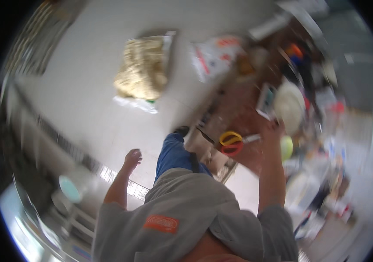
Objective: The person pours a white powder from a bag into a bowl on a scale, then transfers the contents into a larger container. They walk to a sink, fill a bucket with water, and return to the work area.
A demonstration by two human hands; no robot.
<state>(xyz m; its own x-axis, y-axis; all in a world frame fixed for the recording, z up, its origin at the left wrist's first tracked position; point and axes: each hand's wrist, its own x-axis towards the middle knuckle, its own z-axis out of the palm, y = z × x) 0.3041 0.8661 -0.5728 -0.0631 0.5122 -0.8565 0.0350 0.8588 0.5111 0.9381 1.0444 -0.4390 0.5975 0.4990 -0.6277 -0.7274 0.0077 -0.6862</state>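
My left hand (133,159) hangs over the tiled floor beside my leg, its fingers partly curled and nothing seen in it. My right hand (272,127) reaches over a reddish-brown tabletop (238,108), close to a white-framed object (265,101) and a pale rounded item (289,106). Blur hides whether its fingers touch or hold either. Scissors (231,143) with one yellow and one red handle loop lie on the tabletop, blades pointing towards my right wrist. A yellow-green round object (286,148) is just right of that wrist.
A clear bag of yellowish material (142,68) lies on the floor ahead. Nearby is a white plastic bag (216,55) with red print. Blurred clutter crowds the table's right side. A perforated drain grate (107,173) crosses the floor at left; a stool-like object (78,222) stands at lower left.
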